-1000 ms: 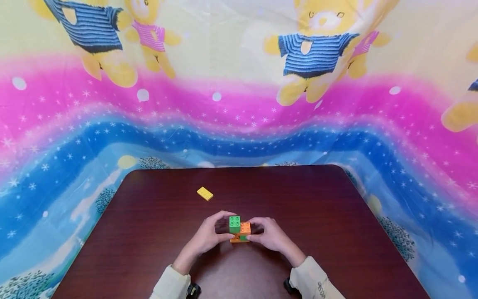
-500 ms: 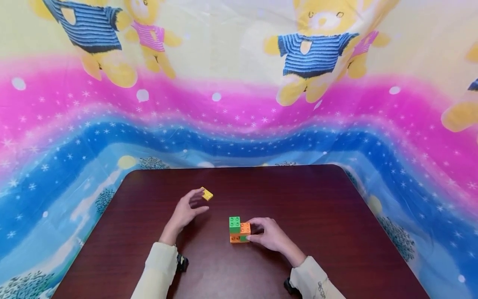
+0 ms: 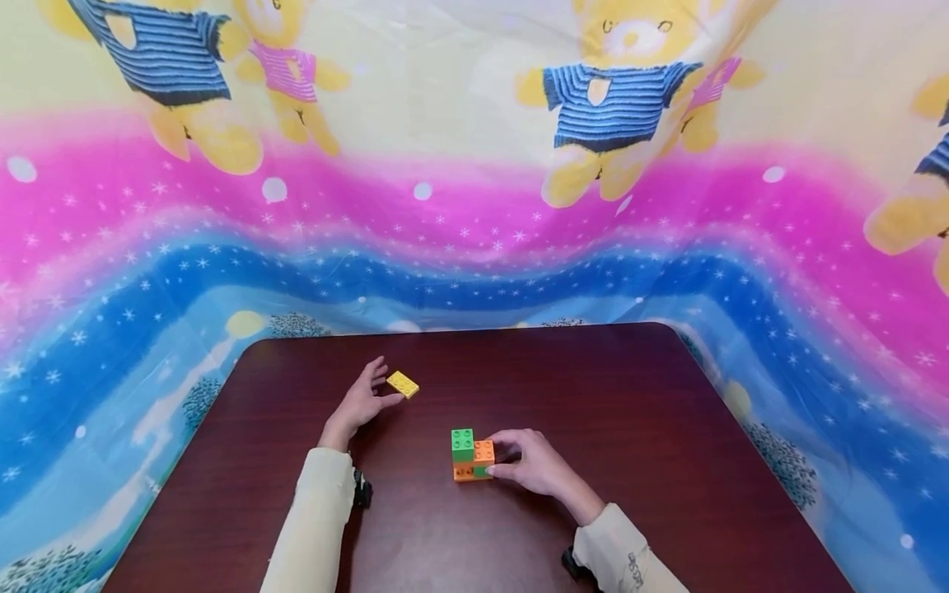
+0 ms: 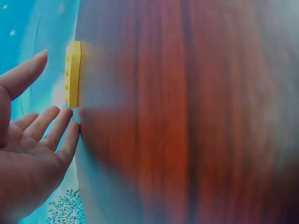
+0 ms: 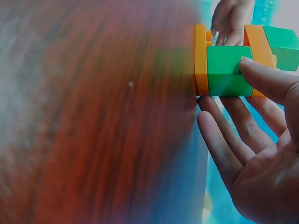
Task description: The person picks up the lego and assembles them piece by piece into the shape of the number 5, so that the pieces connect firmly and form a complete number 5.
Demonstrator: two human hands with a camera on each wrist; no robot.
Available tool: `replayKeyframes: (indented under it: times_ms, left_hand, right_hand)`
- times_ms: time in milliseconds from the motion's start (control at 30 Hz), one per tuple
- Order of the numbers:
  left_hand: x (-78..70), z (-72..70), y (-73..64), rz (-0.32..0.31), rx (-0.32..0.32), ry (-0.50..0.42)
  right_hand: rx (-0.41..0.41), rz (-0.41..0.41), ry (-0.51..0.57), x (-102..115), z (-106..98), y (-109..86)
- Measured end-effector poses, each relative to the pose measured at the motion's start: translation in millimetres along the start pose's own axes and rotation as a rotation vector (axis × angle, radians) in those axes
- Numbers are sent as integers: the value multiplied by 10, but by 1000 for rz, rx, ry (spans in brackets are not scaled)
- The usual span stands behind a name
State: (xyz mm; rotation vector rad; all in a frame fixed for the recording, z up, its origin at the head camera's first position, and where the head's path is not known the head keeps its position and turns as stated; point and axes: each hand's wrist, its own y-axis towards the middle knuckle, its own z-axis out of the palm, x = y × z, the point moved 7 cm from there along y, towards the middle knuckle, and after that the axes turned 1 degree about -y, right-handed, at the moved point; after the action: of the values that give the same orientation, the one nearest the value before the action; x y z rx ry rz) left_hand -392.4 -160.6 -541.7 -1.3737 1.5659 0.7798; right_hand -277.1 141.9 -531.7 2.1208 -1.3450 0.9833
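Observation:
A flat yellow toy building plate [image 3: 404,384] with studs lies on the table, toward the back left. Around its left side my left hand [image 3: 359,403] is spread, thumb near its front corner and fingers beyond it. In the left wrist view a gap shows between the thumb and the yellow plate [image 4: 73,74]. At the middle stands a small stack of green and orange toy building bricks [image 3: 463,445], with a green brick highest. My right hand [image 3: 534,463] holds the stack's right side. The right wrist view shows its thumb at a green brick [image 5: 229,70] and fingers along the opposite side.
The dark brown wooden table [image 3: 630,412] has rounded back corners. Behind and beside it hangs a cloth backdrop [image 3: 474,206] printed with bears and snowflakes. Dark straps show at both cream sleeves [image 3: 307,519].
My left hand has let go of the brick stack and moved back and left to the yellow plate. The right hand stays on the stack. The view has shifted slightly.

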Motion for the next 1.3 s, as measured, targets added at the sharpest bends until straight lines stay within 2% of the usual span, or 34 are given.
replayKeyframes:
  times_ms: [133, 333, 600, 867, 1000, 1167, 1300]
  left_hand:
    - [13, 16, 15, -19, 20, -21]
    - [-28, 64, 8, 2, 42, 12]
    - [-95, 130, 26, 15, -3, 94]
    - [-95, 192, 109, 36, -22, 227]
    - [-119, 229, 129, 26, -31, 259]
    - [-165, 253, 141, 55, -77, 312]
    - [-163, 312, 133, 56, -64, 325]
  right_hand:
    - [4, 4, 0, 10, 6, 12]
    - [11, 15, 12, 17, 9, 18]
    - [9, 8, 16, 20, 8, 27]
    - [9, 12, 33, 35, 1, 27]
    - [21, 24, 39, 21, -2, 29]
    - [25, 29, 36, 4, 0, 31]
    - [19, 32, 23, -33, 12, 10]
